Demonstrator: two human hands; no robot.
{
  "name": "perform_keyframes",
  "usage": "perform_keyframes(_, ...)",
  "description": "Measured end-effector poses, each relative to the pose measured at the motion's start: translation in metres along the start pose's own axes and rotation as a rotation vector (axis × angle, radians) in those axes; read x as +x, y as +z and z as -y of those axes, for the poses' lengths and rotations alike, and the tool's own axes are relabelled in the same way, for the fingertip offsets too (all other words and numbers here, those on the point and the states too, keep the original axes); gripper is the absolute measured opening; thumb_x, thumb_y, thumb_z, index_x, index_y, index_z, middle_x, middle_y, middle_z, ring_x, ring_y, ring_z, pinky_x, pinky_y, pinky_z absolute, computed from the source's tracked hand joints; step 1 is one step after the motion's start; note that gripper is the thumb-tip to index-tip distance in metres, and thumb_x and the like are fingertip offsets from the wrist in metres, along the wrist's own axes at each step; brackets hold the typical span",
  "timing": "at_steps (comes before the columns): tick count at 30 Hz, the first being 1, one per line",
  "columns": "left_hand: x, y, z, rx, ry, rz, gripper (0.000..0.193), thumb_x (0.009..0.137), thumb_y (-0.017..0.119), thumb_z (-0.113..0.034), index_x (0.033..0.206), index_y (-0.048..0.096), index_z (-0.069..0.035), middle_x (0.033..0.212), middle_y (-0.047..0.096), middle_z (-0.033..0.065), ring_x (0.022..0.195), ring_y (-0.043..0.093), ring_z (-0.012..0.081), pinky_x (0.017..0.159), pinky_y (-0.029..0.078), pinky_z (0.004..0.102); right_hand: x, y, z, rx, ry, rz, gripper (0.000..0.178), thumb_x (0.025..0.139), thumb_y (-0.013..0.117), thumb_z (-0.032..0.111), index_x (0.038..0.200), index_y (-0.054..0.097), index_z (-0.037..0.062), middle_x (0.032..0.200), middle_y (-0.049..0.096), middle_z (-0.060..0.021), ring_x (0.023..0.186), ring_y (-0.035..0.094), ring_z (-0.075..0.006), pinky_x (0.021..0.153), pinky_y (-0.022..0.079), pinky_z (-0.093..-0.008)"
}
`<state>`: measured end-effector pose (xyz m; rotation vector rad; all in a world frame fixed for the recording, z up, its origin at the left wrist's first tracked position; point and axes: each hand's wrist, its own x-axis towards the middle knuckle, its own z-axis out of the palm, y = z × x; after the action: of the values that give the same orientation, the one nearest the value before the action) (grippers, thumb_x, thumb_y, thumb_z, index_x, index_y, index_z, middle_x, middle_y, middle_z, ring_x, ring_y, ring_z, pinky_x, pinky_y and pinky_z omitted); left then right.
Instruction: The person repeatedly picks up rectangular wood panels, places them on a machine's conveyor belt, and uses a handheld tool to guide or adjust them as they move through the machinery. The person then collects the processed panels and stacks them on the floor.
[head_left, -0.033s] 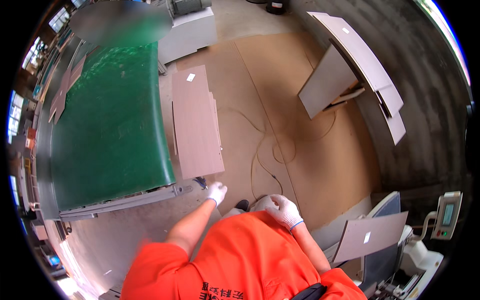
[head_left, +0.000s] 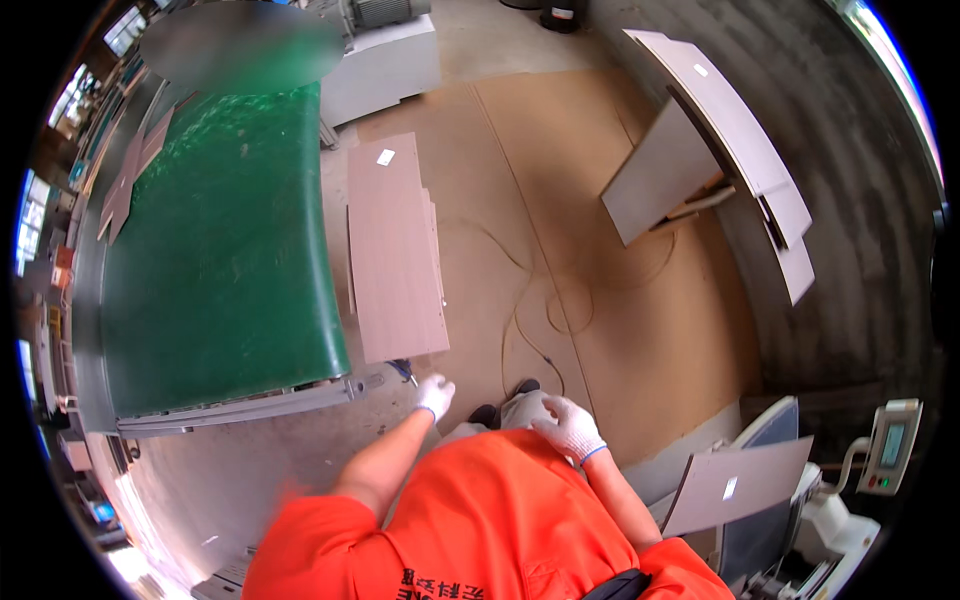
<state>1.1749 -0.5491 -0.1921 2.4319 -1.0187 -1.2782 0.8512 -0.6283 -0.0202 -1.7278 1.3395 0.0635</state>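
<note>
We can't tell if our gloved L hand point(head_left: 435, 396), w/ blue item point(head_left: 402, 370) just beside, or R hand point(head_left: 572, 430), angled inward, is open or closed

**Dressed in Orange and White**

Along the bottom of the frame we see a bright orange-red, short-sleeved cloth shirt point(head_left: 490, 500) with dark printed lettering point(head_left: 440, 588). Toward lower centre we find white knitted gloves point(head_left: 573, 432) with blue-edged cuffs, pale grey trousers point(head_left: 524, 409) and dark shoes point(head_left: 484, 415).
</note>
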Motion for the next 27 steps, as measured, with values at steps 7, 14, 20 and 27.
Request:
perform_keyframes(7,0.043,-0.001,-0.019,-0.029,-0.151,-0.019,0.048,0.092,0.069,-0.036,0.124,0.073,-0.001,0.116,0.076,0.0247,0.111,0.073,0.0357,0.099,0.055,0.0404,0.131,-0.059,-0.015,-0.117,-0.009,0.135,0.069,0.085,0.074,0.05,0.133,0.067,0.0012,0.126,0.073,-0.0198,0.113,0.072,-0.0347,0.102,0.055,-0.042)
perform_keyframes(14,0.229,0.018,-0.097,-0.513,-0.172,-0.165,0.047,0.091,0.073,-0.036,0.12,0.075,0.001,0.114,0.078,0.0213,0.108,0.075,0.0316,0.098,0.057,0.0401,0.26,-0.163,0.003,-0.011,0.025,0.033,0.055,0.087,0.075,0.045,0.122,0.071,0.0032,0.112,0.074,-0.02,0.104,0.072,-0.037,0.092,0.057,-0.0413)
perform_keyframes(20,0.455,0.096,-0.115,-0.956,-0.182,-0.143,0.031,0.09,0.074,-0.028,0.1,0.075,0.001,0.092,0.077,0.0139,0.087,0.073,0.025,0.082,0.057,0.0402,0.313,-0.155,-0.089,0.154,0.384,-0.005,0.055,0.088,0.078,0.042,0.121,0.072,-0.0011,0.111,0.076,-0.0203,0.104,0.074,-0.0331,0.092,0.057,-0.0397)
perform_keyframes(27,0.692,0.107,-0.156,-1.217,-0.715,-0.204,0.029,0.097,0.071,-0.042,0.097,0.063,-0.014,0.064,0.047,0.0015,0.05,0.044,0.0169,0.046,0.035,0.0352,0.349,-0.121,-0.122,0.222,0.891,0.21,0.044,0.089,0.081,0.031,0.118,0.074,-0.0014,0.106,0.077,-0.0159,0.097,0.073,-0.0258,0.087,0.058,-0.0336)
